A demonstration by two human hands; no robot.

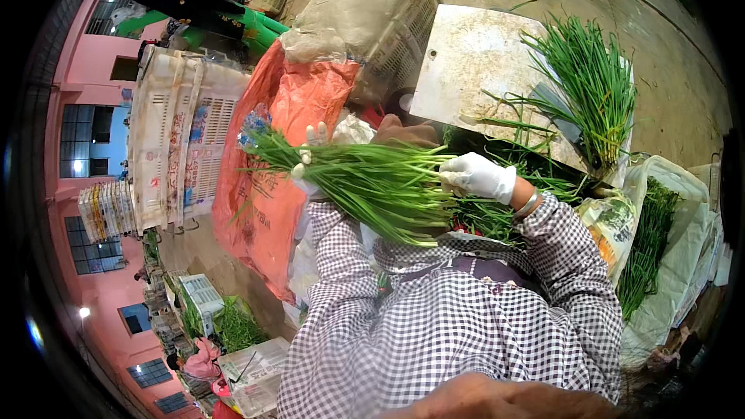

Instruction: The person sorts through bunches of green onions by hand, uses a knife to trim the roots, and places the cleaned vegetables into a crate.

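A loose bunch of Chinese chives [372,177] lies crosswise before my chest, leaf tips to the left and pale stem ends to the right. My left hand [307,157], in a white glove, grips the leafy part from beneath; its fingers show among the leaves and its palm is hidden. At the stem ends, my right hand [480,176], also white-gloved, pinches some of the pale stalks. More loose chives [486,218] lie below that hand. Beyond it, a separate pile of chives [599,93] rests on a stained white board [483,64].
A red-orange plastic sack [262,209] hangs at left beside stacked white crates [180,139]. A covered crate [355,0] stands ahead. To the right is a pale lined container [692,186] holding greens [649,244]. Another person [201,361] appears at lower left.
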